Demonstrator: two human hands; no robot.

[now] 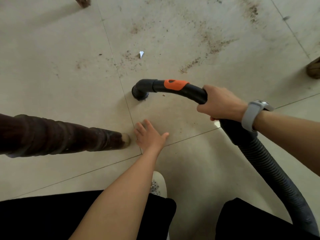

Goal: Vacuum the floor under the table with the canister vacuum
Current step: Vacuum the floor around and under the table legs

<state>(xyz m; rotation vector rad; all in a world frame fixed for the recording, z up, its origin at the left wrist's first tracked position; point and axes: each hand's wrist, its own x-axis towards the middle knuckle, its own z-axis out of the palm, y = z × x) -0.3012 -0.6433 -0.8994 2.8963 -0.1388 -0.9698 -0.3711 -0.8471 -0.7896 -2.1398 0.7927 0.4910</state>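
My right hand grips the black curved vacuum handle, which has an orange slider. The handle's round open end points down at the beige tiled floor, on or just above it. A ribbed grey hose runs back from my grip toward the lower right. My left hand rests flat on the floor with fingers spread, just right of a dark turned table leg. Brown dirt and a white paper scrap lie beyond the nozzle.
Another table leg foot shows at the top left, and one more at the right edge. My black-trousered knees and a white shoe fill the bottom of the view. A grey watch is on my right wrist.
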